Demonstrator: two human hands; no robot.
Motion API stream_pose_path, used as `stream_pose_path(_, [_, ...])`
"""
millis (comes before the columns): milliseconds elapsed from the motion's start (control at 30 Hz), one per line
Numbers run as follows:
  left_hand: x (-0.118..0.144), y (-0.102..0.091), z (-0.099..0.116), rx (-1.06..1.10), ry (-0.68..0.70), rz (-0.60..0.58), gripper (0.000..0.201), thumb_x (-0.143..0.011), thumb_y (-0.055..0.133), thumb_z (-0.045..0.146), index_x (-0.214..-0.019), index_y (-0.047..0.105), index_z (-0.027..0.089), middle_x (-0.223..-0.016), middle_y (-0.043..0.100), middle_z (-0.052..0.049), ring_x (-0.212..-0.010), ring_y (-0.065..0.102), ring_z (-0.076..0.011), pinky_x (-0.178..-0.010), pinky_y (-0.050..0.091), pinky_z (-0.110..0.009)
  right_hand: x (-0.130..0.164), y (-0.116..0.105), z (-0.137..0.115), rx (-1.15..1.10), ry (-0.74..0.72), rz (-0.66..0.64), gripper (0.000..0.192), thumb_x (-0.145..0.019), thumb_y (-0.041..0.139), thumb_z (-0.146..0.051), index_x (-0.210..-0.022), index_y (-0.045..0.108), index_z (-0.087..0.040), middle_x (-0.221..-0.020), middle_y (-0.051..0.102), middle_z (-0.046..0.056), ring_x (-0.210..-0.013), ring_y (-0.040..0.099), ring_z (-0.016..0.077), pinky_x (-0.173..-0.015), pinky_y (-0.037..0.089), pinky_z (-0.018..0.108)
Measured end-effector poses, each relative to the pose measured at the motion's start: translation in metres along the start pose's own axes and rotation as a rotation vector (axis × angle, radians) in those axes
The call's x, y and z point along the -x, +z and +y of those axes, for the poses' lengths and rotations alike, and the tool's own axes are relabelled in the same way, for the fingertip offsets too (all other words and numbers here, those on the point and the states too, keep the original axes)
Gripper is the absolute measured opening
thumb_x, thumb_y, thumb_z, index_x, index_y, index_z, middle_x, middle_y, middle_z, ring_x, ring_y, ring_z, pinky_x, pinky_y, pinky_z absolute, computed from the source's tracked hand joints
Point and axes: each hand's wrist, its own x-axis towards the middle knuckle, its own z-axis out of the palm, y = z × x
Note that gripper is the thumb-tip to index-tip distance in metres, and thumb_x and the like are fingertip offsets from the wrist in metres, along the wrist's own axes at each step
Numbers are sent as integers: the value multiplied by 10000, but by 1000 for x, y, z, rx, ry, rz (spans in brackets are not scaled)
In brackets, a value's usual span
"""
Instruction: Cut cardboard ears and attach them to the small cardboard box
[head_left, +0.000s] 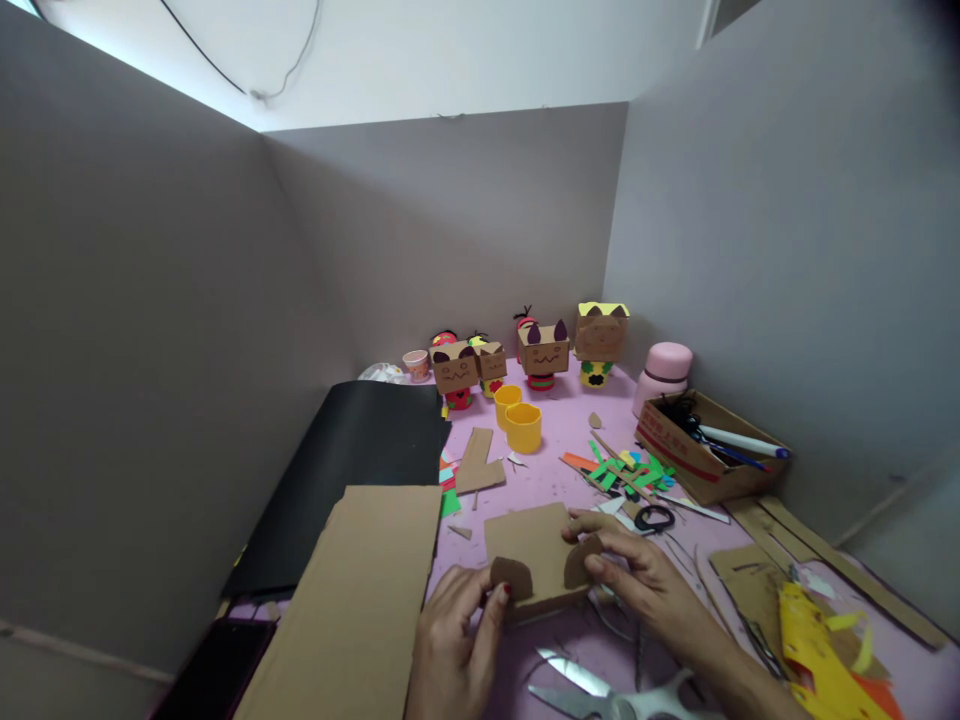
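Note:
A small cardboard box [529,545] rests on the pink table [555,430] right in front of me. My left hand [454,640] pinches a rounded brown cardboard ear [512,577] against the box's near left corner. My right hand [649,580] presses a second brown ear [579,562] against the box's right side, fingers curled over the top edge. Large scissors [600,690] lie on the table just below my hands, blades apart.
A big cardboard sheet [352,610] and black paper [352,470] lie at left. Several cardboard cat figures [544,355] line the back, with yellow cups [523,427], a pink flask [664,372], a box of pens [705,450], paper scraps [626,470] and small black scissors [654,518]. Grey partitions surround the table.

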Motion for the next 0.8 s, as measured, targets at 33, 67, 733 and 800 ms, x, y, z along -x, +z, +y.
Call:
stream_pose_path(33, [0,0,0,-2,0,2,93,-912,534,182,-888,614,224,-760,641,10,-727,609,-139,-656,464,-196,0,0,0,-5,-3,3,251,-901,541,-433,-796,658,-237,-1110,647,72,-1174,525,255,-974,411,368])
stream_pose_path(67, [0,0,-1,-4,0,6,94,-912,532,184,-886,614,222,-757,640,9,-723,609,-141,-652,465,-198,0,0,1,-10,-3,4,254,-900,542,-435,-792,658,-236,-1107,649,73,-1171,529,254,-976,412,370])
stream_pose_path(733, [0,0,3,-13,-1,4,110,-913,523,177,-873,615,219,-761,649,-2,-727,617,-149,-650,476,-209,-1,0,-4,17,2,28,312,-887,545,-474,-785,707,-227,-1081,677,92,-1121,576,271,-942,471,390])
stream_pose_path(800, [0,0,2,-13,-5,-2,108,-914,522,178,-888,618,220,-778,656,-4,-739,621,-150,-660,478,-211,0,0,-3,17,-10,35,314,-889,543,-476,-803,714,-227,-1069,677,92,-1101,586,268,-935,476,392])
